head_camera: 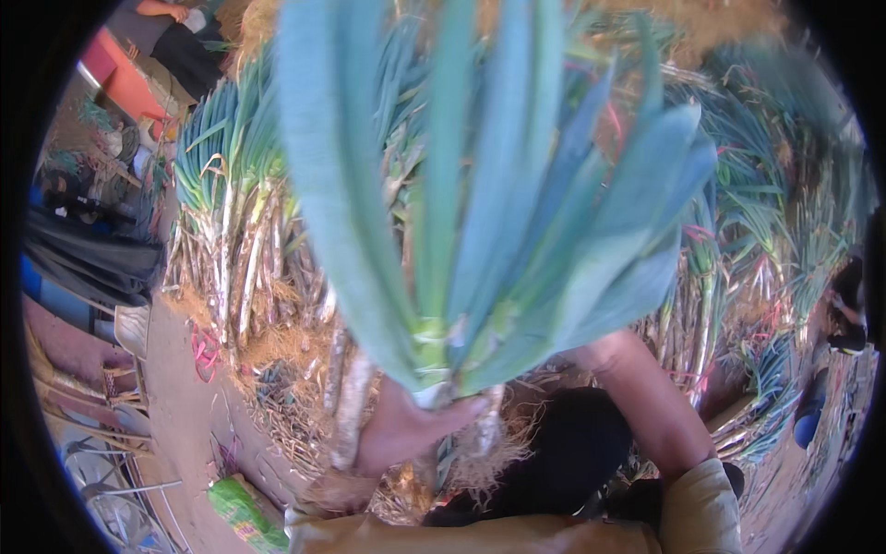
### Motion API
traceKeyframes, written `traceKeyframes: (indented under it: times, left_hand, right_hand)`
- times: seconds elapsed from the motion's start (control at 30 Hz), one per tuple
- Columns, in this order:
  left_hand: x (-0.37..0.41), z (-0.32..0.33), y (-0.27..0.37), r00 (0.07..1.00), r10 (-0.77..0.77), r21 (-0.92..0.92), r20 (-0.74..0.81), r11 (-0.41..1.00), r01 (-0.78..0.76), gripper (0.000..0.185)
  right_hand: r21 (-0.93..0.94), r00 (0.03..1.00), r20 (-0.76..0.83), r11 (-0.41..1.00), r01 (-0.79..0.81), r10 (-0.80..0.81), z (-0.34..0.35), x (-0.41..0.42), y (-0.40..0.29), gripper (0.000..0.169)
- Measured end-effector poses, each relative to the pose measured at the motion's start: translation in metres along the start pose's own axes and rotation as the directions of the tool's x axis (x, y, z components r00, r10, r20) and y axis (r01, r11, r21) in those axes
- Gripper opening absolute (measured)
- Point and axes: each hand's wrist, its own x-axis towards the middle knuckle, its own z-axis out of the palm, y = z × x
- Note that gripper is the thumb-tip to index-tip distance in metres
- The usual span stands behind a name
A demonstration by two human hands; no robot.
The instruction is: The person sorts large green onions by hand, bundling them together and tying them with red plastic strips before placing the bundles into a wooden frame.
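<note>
My left hand (415, 429) grips the pale stalks of a few leeks (432, 346) just below where the green leaves fan out, its thumb across the front. The broad blue-green leaves rise up close to the camera and cover much of the view. Stringy roots (495, 457) hang beneath the hand. My right hand (599, 350) is mostly hidden behind the leaves at the right; only the wrist and part of the hand show, so its fingers cannot be made out. Past the held leeks stand many more leeks (239, 242), with soil and roots at their lower ends.
Bundles of leeks with pink ties (702, 277) stand at the right. Loose pink twine (204, 353) and a green printed bag (242, 512) lie on the floor at left, near metal frames (131, 492). Another person (173, 41) is at the upper left.
</note>
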Motion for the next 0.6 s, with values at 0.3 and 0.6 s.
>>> traceKeyframes:
  times: [0.3,0.6]
  left_hand:
    - [0.051,-0.176,0.022,0.865,0.134,0.248,-0.483,0.969,-0.012,0.047]
    - [0.156,-0.340,-0.054,0.879,-0.081,0.696,-0.469,0.579,0.425,0.040]
  right_hand:
    - [-0.627,0.955,0.276,0.773,0.096,0.105,0.074,0.131,-0.013,0.084]
    - [-0.034,0.543,-0.819,0.930,-0.366,0.184,-0.227,-0.158,0.079,0.040]
